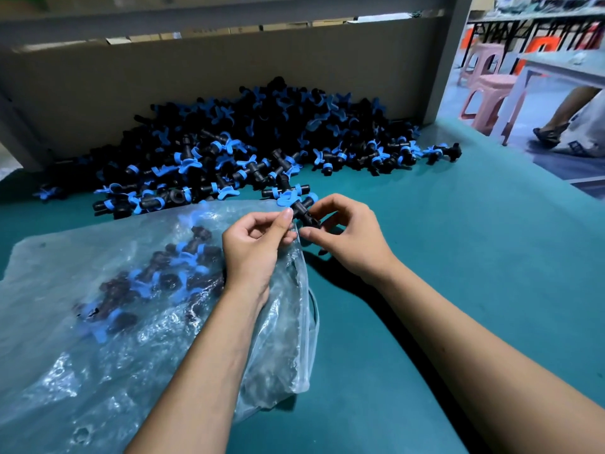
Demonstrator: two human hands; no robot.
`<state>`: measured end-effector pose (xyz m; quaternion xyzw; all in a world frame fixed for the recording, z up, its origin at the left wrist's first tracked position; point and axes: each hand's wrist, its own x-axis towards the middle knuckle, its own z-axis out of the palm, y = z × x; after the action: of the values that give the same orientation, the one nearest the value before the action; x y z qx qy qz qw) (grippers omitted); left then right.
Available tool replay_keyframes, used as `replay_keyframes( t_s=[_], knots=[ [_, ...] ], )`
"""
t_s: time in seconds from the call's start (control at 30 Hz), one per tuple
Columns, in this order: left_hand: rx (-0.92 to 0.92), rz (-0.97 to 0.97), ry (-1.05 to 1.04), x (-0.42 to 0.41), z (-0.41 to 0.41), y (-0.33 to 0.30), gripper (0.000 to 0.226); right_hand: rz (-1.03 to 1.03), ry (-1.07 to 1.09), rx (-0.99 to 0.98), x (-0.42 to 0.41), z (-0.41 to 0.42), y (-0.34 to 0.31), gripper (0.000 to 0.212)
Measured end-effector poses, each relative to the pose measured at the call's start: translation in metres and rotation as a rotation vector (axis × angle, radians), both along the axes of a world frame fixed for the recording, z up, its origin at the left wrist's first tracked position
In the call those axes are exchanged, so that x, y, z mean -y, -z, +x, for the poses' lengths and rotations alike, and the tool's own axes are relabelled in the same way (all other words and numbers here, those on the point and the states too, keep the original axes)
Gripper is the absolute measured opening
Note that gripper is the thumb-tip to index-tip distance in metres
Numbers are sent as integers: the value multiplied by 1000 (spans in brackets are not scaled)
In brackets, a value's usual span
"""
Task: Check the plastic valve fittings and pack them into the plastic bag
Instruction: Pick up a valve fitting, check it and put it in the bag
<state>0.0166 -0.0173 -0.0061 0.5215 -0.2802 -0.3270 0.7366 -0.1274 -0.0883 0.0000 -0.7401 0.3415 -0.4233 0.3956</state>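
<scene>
Black valve fitting (302, 209), blue-handled, pinched by both hands above crinkled clear bag (98, 322).

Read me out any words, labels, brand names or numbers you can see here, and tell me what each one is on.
None can be read.
Plastic bag: clear, no print visible.
Valve fitting held in both hands, and the pile: any moulded marks are too small to read.
Cardboard behind the pile: plain, no lettering.
Background shelves: too blurred to read.
</scene>
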Motion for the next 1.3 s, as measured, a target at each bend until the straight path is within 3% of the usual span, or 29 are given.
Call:
replay_keyframes(
  t_s=[0.1, 0.27, 0.37, 0.43, 0.53, 0.63, 0.73, 0.9, 1.1, 1.2, 1.3],
  knots=[
    [56, -1, 26, 1, -1, 2, 13, -71, 26, -29, 0, -2, 0, 29],
    [194, 35, 30, 2, -5, 3, 27, -85, 114, -9, 1, 0, 3, 14],
    [356, 83, -48, 0, -6, 4, 32, 110, 126, 123, 4, 0, 2, 9],
    [590, 152, -165, -2, -6, 4, 26, 310, 73, 292, 6, -1, -1, 8],
    [890, 272, -225, -6, -4, 3, 38, 514, 17, 466, 9, -6, -7, 13],
    [973, 419, -171, -5, -4, 3, 49, 623, -31, 570, 12, -10, -11, 21],
    [943, 444, -151, -6, -4, 3, 42, 652, -43, 595, 12, -12, -12, 22],
    [670, 434, -155, -8, 4, -7, 25, 670, -54, 629, 14, -13, -11, 18],
    [349, 226, -144, -13, 14, -29, 16, 626, -84, 607, 15, -14, -7, 14],
    [317, 121, -164, -15, 20, -43, 14, 493, -117, 522, 12, -14, -6, 13],
    [366, 8, -225, -17, 27, -56, 18, 285, -161, 290, 5, -10, -10, 18]
  ],
)
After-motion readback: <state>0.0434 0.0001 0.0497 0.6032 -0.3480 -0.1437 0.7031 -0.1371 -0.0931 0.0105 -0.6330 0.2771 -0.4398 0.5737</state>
